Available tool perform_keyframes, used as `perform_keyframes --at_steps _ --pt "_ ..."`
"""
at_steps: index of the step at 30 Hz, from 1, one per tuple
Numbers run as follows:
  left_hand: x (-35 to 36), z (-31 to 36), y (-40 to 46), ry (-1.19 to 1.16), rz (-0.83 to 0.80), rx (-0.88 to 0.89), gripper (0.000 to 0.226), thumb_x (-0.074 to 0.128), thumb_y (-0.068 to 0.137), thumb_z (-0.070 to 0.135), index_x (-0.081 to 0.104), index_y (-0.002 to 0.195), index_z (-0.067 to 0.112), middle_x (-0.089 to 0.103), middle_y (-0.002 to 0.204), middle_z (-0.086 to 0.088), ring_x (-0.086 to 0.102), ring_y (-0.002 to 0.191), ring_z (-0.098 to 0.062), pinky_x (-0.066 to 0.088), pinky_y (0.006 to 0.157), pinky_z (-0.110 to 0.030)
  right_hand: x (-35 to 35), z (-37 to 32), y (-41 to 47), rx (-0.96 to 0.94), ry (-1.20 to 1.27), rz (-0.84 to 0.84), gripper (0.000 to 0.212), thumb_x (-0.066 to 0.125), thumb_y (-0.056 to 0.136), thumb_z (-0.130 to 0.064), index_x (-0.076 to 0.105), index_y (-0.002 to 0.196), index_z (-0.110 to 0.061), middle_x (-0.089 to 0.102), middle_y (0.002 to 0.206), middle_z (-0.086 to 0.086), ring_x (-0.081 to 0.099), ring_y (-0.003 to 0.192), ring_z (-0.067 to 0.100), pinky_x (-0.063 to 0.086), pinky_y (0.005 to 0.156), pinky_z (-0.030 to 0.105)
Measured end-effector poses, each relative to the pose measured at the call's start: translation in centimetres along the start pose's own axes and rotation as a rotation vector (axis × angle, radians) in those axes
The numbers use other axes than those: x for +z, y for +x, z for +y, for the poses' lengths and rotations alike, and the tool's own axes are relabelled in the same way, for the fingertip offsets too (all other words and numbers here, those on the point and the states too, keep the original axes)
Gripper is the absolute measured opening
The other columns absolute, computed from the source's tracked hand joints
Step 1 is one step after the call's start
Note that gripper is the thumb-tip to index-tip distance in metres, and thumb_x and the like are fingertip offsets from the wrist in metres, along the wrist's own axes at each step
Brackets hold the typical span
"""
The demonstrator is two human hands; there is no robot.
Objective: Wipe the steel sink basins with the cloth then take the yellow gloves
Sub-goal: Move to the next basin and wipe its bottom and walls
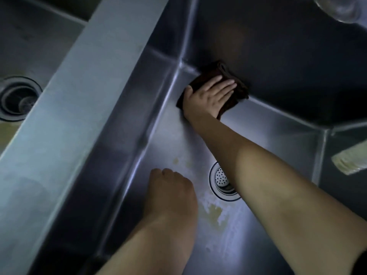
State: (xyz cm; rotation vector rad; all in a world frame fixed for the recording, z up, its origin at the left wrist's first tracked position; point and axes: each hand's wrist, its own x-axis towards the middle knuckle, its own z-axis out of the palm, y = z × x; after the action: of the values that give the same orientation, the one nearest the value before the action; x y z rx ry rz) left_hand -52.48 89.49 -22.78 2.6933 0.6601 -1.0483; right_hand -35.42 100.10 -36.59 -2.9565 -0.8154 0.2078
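The right hand (208,96) presses flat, fingers straight, on the dark cloth (216,76) in the basin's (268,126) far corner; the left hand (170,187) hangs loosely curled, holding nothing. Best drag firmly nearward across the stains (212,213) by the drain (222,179). No gloves visible.

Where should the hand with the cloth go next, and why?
Probably toward the drain. The right hand presses the cloth flat in the far corner of the basin, while a yellowish stain shows on the floor beside the left hand.
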Motion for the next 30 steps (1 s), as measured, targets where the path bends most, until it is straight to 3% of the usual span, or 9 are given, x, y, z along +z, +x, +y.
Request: perform_keyframes --at_steps 6,11,19,23,30 --pt "0.4 0.4 0.2 0.027 -0.041 0.005 0.030 0.034 0.093 0.013 0.043 0.121 0.008 0.050 0.116 -0.012 0.045 0.109 -0.030 0.029 0.095 -0.042 0.0 0.6 -0.9 -0.351 -0.120 -0.012 0.076 0.025 0.094 -0.050 0.002 0.149 -0.002 -0.006 0.148 0.041 -0.007 0.139 0.052 -0.002 0.116 0.054" --pt "0.6 0.5 0.1 0.043 -0.005 -0.019 0.030 0.034 0.092 0.011 0.045 0.120 0.011 0.051 0.117 -0.009 0.045 0.109 -0.029 0.029 0.092 -0.040 -0.5 1.7 0.3 -0.756 -0.154 -0.075 0.066 0.023 0.096 -0.045 0.000 0.151 -0.016 -0.004 0.158 0.016 -0.007 0.145 0.030 -0.002 0.117 0.046" --pt "-0.1 0.0 -0.4 0.063 0.143 -0.120 0.024 0.036 0.090 0.012 0.046 0.112 0.016 0.052 0.112 -0.003 0.048 0.104 -0.023 0.031 0.086 -0.035 -0.4 6.0 -4.7 -0.981 -0.187 -0.111 0.067 0.026 0.094 -0.052 0.007 0.151 -0.023 0.006 0.159 0.011 -0.001 0.146 0.030 0.000 0.117 0.049" --pt "0.3 -0.3 -0.5 0.089 0.176 -0.150 0.016 0.041 0.094 0.020 0.047 0.109 0.019 0.053 0.108 0.000 0.050 0.101 -0.020 0.029 0.079 -0.033 -1.1 10.9 -5.0 -0.913 -0.179 -0.111 0.068 0.028 0.092 -0.055 0.009 0.151 -0.026 0.006 0.159 0.008 -0.002 0.146 0.030 -0.001 0.117 0.049" --pt "0.8 -0.7 -0.3 0.126 0.235 -0.149 0.011 0.048 0.092 0.022 0.046 0.103 0.021 0.051 0.094 0.005 0.050 0.088 -0.017 0.025 0.071 -0.030 -3.4 22.0 -3.9 -0.529 -0.134 -0.071 0.071 0.032 0.088 -0.052 0.019 0.150 -0.023 0.011 0.158 0.012 0.005 0.145 0.034 0.001 0.116 0.047"
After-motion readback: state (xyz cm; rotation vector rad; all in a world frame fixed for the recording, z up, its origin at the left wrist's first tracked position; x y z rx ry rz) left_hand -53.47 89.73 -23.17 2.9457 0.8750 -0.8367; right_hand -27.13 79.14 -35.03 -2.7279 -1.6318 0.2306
